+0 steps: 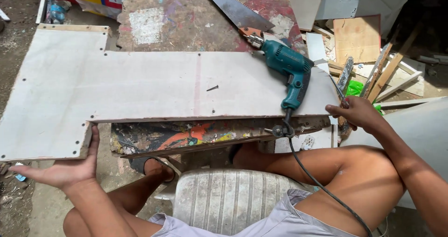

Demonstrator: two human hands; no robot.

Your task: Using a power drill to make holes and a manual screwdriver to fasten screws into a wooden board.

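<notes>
closest to the camera is a dirty white plastic chair (224, 197), and the person sits on it with bare knees on each side. a black cord (317, 183) runs over the right thigh and up to a teal electric drill (290, 69). the drill lies on its side on a big white board (140, 85), near the board's right end.

the left hand (65, 167) is under the near left corner of the white board. the palm faces up and the fingers are flat and spread a little, with the thumb pressed up against the board's edge. it grips nothing (it just props the corner).

the right hand (354, 113) is at the right end of the board, just past the drill. its fingers are curled shut on a thin metal tool (337, 88) that points up and away. i cannot tell what kind of tool it is.

a small dark screw (213, 88) lies alone on the middle of the board. the board rests on a paint-stained worktable (196, 136). a hand saw (235, 8) lies on the table behind the drill. scrap wood pieces (373, 69) are piled on the right.
</notes>
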